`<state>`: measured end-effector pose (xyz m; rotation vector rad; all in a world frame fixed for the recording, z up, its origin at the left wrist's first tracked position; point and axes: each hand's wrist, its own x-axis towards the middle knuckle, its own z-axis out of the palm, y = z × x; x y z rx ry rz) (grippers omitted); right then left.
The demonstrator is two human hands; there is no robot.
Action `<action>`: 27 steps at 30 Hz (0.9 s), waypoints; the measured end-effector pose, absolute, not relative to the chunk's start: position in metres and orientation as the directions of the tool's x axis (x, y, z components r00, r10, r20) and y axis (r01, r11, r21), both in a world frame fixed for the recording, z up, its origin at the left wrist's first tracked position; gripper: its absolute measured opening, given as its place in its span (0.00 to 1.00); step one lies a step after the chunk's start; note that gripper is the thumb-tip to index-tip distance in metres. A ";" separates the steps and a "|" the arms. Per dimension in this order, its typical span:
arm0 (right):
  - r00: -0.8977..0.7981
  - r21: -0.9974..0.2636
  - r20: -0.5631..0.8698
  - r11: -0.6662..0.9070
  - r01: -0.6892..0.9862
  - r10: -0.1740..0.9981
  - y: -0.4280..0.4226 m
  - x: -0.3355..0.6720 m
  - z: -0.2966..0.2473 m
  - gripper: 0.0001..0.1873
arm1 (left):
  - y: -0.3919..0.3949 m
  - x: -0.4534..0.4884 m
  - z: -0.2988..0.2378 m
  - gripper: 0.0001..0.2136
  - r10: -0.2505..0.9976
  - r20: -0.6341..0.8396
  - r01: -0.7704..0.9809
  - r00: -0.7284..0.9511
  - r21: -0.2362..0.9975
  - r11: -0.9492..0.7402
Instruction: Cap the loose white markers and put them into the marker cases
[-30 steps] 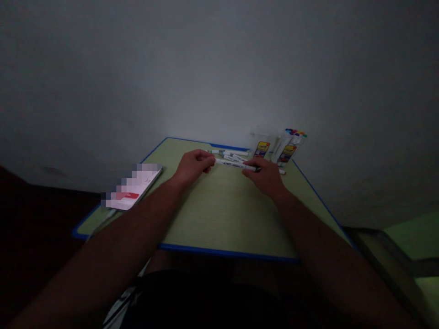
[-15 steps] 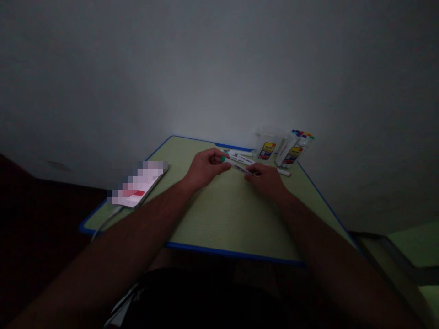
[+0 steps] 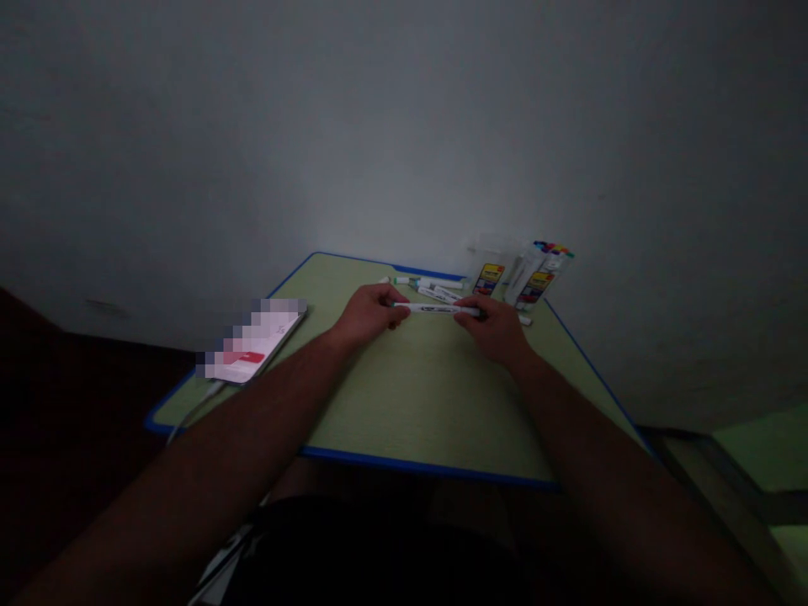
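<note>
A white marker (image 3: 435,310) lies level between my two hands above a green desk (image 3: 410,396). My left hand (image 3: 369,314) is closed round its left end. My right hand (image 3: 496,326) pinches its right end. Just behind them several more white markers (image 3: 435,289) lie loose on the desk.
Two clear marker packs (image 3: 536,273) with coloured caps stand at the desk's far right corner by the wall. A phone (image 3: 252,341) with a cable lies at the left edge. The desk has a blue rim, and a grey wall rises right behind it.
Half a second ago the marker was tilted and a green cap showed at my left fingertips. Now it is level with both hands on its ends, and the green cap is out of sight.
</note>
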<state>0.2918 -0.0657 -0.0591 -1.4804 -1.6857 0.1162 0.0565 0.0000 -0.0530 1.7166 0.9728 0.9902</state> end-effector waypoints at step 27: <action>0.073 -0.539 0.569 0.305 0.786 0.819 -0.074 0.283 -0.047 0.12 | -0.005 0.062 -0.051 0.04 0.928 0.169 -0.002 0.331 0.984 -0.178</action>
